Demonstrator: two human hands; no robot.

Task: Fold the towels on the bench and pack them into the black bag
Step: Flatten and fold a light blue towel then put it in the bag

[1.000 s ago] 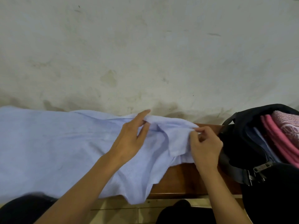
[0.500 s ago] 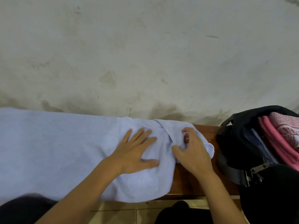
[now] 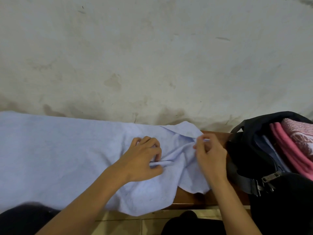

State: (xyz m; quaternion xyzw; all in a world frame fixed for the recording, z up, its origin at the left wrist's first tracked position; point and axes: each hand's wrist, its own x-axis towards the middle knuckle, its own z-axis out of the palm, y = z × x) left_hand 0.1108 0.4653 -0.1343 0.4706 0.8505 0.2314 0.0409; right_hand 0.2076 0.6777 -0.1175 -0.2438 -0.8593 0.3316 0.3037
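A large light blue towel (image 3: 59, 155) lies spread over the wooden bench (image 3: 191, 197), its right end rumpled. My left hand (image 3: 144, 160) rests on that end with fingers curled, pinching a ridge of the cloth. Close to its right, my right hand (image 3: 210, 156) pinches the towel's edge near the far corner. At the right end of the bench stands the open black bag (image 3: 245, 160). Folded pink towels (image 3: 291, 150) and a blue one stand inside it.
A stained grey wall (image 3: 152, 56) rises directly behind the bench. Pale floor tiles (image 3: 128, 223) show below the bench's front edge. Dark clothing fills the lower left and lower right corners. A buckle strap (image 3: 264, 182) hangs on the bag's front.
Half a second ago both hands lay flat on the towel's right end. Now the fingers have curled and gathered the cloth, and the end is bunched into ridges.
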